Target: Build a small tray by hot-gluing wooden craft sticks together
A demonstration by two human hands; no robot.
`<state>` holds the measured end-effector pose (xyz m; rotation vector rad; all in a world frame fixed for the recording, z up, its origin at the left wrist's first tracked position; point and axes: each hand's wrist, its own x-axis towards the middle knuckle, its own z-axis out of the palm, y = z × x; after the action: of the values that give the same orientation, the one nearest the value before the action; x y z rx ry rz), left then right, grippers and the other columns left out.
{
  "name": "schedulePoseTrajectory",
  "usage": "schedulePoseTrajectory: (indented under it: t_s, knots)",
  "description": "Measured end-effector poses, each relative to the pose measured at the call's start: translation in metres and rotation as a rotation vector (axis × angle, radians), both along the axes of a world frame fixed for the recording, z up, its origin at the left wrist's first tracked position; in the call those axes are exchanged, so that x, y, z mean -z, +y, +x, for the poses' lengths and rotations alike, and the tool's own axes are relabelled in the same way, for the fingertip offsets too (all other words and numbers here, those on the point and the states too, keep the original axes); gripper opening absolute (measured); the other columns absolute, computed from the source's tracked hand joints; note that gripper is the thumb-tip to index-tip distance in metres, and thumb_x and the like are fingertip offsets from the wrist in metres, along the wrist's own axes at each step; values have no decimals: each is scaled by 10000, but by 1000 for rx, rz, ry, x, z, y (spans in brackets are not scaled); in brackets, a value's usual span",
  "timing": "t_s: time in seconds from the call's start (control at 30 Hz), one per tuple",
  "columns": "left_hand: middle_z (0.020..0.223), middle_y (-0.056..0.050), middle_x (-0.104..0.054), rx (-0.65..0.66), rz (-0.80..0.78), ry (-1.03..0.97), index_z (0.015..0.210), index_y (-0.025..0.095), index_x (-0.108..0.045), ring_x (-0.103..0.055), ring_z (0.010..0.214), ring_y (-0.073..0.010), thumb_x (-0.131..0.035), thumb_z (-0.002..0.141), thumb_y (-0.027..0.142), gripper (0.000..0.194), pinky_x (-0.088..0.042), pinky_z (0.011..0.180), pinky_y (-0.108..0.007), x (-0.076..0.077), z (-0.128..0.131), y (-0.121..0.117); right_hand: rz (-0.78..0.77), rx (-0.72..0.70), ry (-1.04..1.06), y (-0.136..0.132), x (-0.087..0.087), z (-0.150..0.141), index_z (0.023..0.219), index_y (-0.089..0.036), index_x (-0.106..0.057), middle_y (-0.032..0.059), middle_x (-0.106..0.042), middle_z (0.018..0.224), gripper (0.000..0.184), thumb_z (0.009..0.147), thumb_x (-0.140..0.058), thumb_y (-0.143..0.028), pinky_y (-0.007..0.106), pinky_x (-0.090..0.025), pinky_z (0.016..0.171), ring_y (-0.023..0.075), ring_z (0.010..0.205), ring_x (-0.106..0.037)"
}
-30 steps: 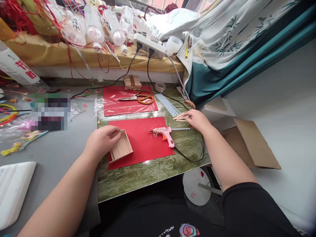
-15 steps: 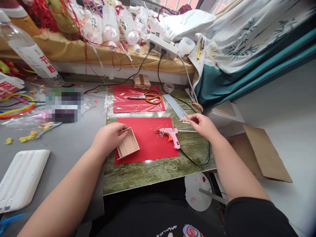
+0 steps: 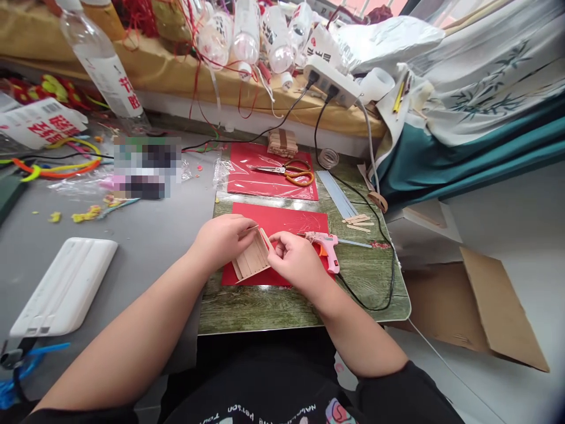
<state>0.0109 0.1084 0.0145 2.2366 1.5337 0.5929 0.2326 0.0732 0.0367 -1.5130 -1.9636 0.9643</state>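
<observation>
A small shallow tray built of wooden craft sticks [image 3: 252, 258] lies on a red sheet [image 3: 282, 221] on the green wood-look table top [image 3: 273, 306]. My left hand [image 3: 223, 237] grips the tray's far left side, fingers curled on its rim. My right hand [image 3: 295, 258] is closed in a pinch at the tray's right wall, holding a wooden stick against it. A pink glue gun [image 3: 324, 242] lies just right of my right hand. Loose craft sticks [image 3: 358, 221] lie farther right.
Orange-handled scissors [image 3: 289, 172] rest on a second red sheet behind. A stack of sticks [image 3: 283, 142] and a power strip [image 3: 332, 85] sit at the back, with plastic bottles [image 3: 103, 65]. A white plastic piece [image 3: 66, 285] lies at left. Cardboard [image 3: 498, 312] lies on the floor at right.
My right hand left the loose sticks at the right and came across to the tray with one stick. The view shifted right and down; my left hand stayed on the tray.
</observation>
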Motion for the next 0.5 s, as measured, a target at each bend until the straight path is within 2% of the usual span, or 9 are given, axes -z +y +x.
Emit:
schedulePoseTrajectory:
  t_s: [0.23, 0.5]
  knots:
    - [1031, -43, -802, 18, 7, 4, 1066, 266, -794, -721, 967, -234, -538, 1019, 375, 282, -492, 711, -322, 1, 2, 0, 17, 15, -109, -3, 3, -12, 1016, -218, -682, -26, -627, 693, 150, 877, -627, -203, 316, -467, 652, 178, 654, -611]
    - [1046, -42, -797, 21, -5, 0, 1093, 273, -793, -717, 997, -238, -551, 1012, 351, 267, -494, 711, -323, 1, 2, 0, 132, 16, -197, -7, 11, -14, 1035, -227, -650, 2, -631, 771, 144, 905, -593, -199, 318, -422, 644, 193, 685, -599]
